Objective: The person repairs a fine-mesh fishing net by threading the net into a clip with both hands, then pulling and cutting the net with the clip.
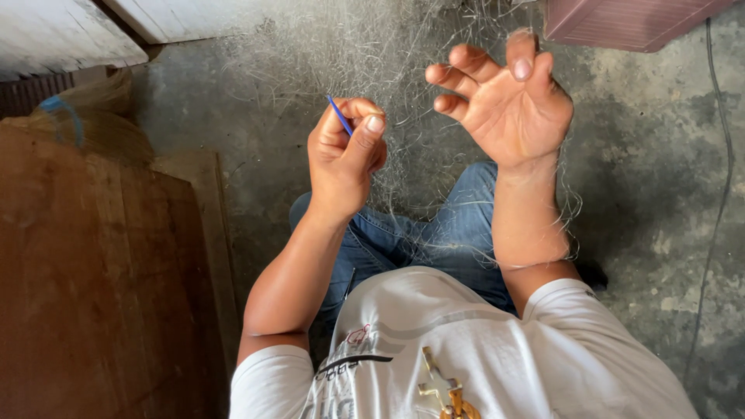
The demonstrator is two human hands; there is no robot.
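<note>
My left hand [345, 159] is shut in a fist around a thin blue needle-like tool [339, 116], whose tip sticks up and to the left above the thumb. My right hand [508, 105] is raised beside it, palm towards me, with fingers apart and curled. A fine, pale fishing net [349, 46] hangs in front of both hands. Its threads drape over my right fingers and forearm and fall onto my lap. I cannot tell whether the right fingers pinch any thread. I wear blue jeans [434, 233] and a white shirt.
A brown wooden board [93, 271] leans at the left, with a straw-coloured bundle and blue loop [70, 116] behind it. A dark red box [621, 19] sits at the top right. A thin cable [722, 194] runs down the grey concrete floor [660, 155].
</note>
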